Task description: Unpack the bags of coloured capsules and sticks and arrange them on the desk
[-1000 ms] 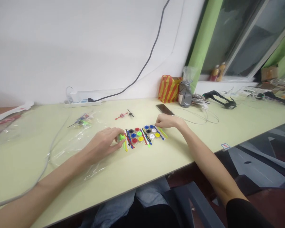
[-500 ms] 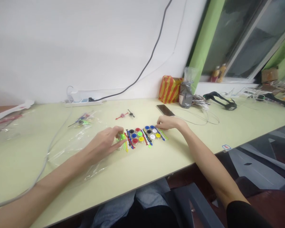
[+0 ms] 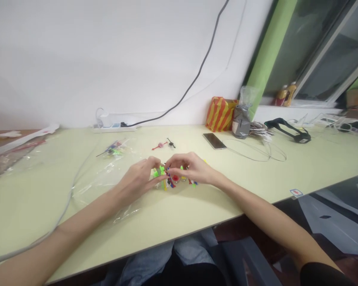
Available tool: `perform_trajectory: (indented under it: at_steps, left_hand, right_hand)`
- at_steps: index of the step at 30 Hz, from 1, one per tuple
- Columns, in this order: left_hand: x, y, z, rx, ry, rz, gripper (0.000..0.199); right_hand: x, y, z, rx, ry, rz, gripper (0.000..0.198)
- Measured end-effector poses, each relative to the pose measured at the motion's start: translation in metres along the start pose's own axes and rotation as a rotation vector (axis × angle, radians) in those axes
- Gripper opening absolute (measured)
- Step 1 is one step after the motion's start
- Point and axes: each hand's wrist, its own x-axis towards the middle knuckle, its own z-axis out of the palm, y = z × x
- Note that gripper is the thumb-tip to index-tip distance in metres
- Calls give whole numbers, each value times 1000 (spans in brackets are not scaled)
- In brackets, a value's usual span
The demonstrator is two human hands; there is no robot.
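Note:
My left hand (image 3: pixel 139 174) is closed, pinching a bright green plastic piece (image 3: pixel 158 172) between thumb and fingers at the left end of a group of small colored parts. My right hand (image 3: pixel 192 167) arches over that group, its fingertips drawn together close to the left fingertips; what they pinch, if anything, is too small to make out. Beneath it a round red disc (image 3: pixel 175 178) and some thin arrow-shaped pieces (image 3: pixel 170 183) show, while most of the group is hidden. Behind the hands lie a red arrow spinner (image 3: pixel 160 145) and a black arrow spinner (image 3: pixel 171 143).
A clear plastic bag (image 3: pixel 107 171) lies at left, near a pile of colored arrow pieces (image 3: pixel 115 150). Toward the back are a power strip (image 3: pixel 113 128), a phone (image 3: pixel 214 141), a striped bag (image 3: pixel 220 114) and a black headset (image 3: pixel 289 130). A grey cable (image 3: pixel 66 202) crosses the left side.
My right hand has moved left from the right end of the group to beside my left hand, covering many discs. My left hand keeps its pinch on the green piece. The view has shifted slightly.

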Motion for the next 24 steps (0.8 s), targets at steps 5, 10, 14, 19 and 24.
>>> perform_trajectory:
  at_steps: [5,10,14,19,24]
  left_hand:
    - [-4,-1,6,-11,7,-7,33]
    - [-4,1,5,-40,-27,-4,38]
    - [-1,6,0,-58,-72,-47,46]
    - [1,4,-4,-48,-129,-122,38]
    - [-1,-1,-1,-34,-161,-119,35]
  right_hand:
    - [2,1,14,45,50,-7,13]
    - [3,-1,10,9,29,-4,14]
    - [-1,-7,-21,-127,57,-32,18]
    - [-21,-7,-84,-258,41,142,19]
    - [-37,4,-108,-245,-368,506,24]
